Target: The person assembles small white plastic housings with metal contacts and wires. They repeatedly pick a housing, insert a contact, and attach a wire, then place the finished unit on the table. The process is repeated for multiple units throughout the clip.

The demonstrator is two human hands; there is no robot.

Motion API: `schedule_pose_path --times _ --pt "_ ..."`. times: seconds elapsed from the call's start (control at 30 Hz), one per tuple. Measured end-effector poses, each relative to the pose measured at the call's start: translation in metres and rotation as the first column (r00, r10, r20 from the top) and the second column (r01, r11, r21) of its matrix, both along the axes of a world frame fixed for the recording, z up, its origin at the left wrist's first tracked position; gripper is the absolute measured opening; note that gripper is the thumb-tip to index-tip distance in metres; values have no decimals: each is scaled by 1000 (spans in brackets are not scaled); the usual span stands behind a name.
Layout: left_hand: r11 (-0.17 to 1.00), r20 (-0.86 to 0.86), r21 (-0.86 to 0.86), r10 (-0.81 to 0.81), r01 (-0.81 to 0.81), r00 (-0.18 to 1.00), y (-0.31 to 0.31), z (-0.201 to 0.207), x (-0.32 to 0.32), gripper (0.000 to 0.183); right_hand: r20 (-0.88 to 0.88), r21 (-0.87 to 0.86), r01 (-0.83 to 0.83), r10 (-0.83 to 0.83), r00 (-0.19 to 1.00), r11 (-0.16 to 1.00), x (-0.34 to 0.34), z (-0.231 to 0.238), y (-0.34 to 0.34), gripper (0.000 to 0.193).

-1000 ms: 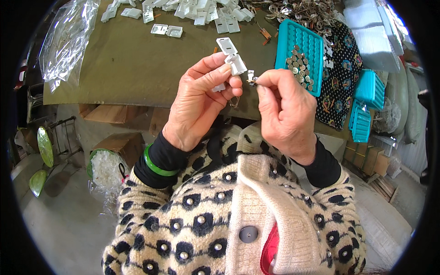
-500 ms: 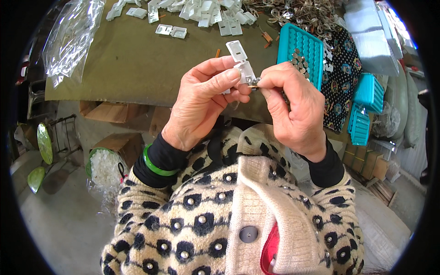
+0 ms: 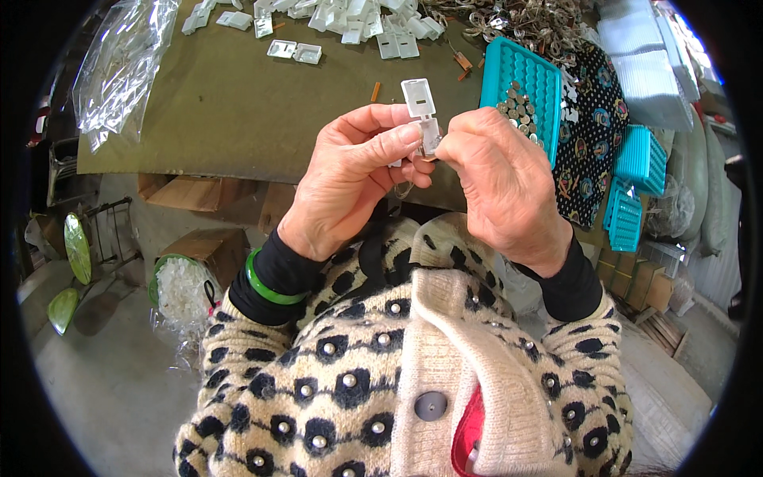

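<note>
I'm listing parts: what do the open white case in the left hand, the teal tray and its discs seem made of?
White case: probably hard plastic, smooth with a slight sheen; its thin walls and hinged lid look moulded. Teal tray: likely moulded plastic, evenly coloured, with rows of round pockets. Discs: apparently metal, silvery and shiny, catching bright highlights; exact metal unclear.

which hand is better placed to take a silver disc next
Likely the right hand: it's nearer the silver discs in the teal tray. The left hand is farther off, holding the open white case. The right is busy at the case too.
</note>
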State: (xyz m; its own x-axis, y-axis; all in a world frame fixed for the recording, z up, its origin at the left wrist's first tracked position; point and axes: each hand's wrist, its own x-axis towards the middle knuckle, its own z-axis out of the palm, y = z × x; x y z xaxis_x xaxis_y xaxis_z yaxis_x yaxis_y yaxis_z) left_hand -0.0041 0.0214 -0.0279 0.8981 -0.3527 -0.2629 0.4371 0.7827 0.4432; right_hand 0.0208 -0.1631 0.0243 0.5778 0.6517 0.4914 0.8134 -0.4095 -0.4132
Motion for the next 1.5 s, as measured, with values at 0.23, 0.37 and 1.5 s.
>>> schedule_pose_path --times 0.23,0.37,1.5 --pt "998 -16 -58 -25 24 1000 2 -4 1 23 -74 69 0 6 997 998 2 -2 3 18" --pt "998 35 -55 37 -35 999 0 -2 -1 25 -448 185 191 -90 889 964 -8 12 0 9" --pt "956 158 151 227 -250 961 -10 9 -3 16 -240 309 349 -283 929 885 -24 -4 27 20"
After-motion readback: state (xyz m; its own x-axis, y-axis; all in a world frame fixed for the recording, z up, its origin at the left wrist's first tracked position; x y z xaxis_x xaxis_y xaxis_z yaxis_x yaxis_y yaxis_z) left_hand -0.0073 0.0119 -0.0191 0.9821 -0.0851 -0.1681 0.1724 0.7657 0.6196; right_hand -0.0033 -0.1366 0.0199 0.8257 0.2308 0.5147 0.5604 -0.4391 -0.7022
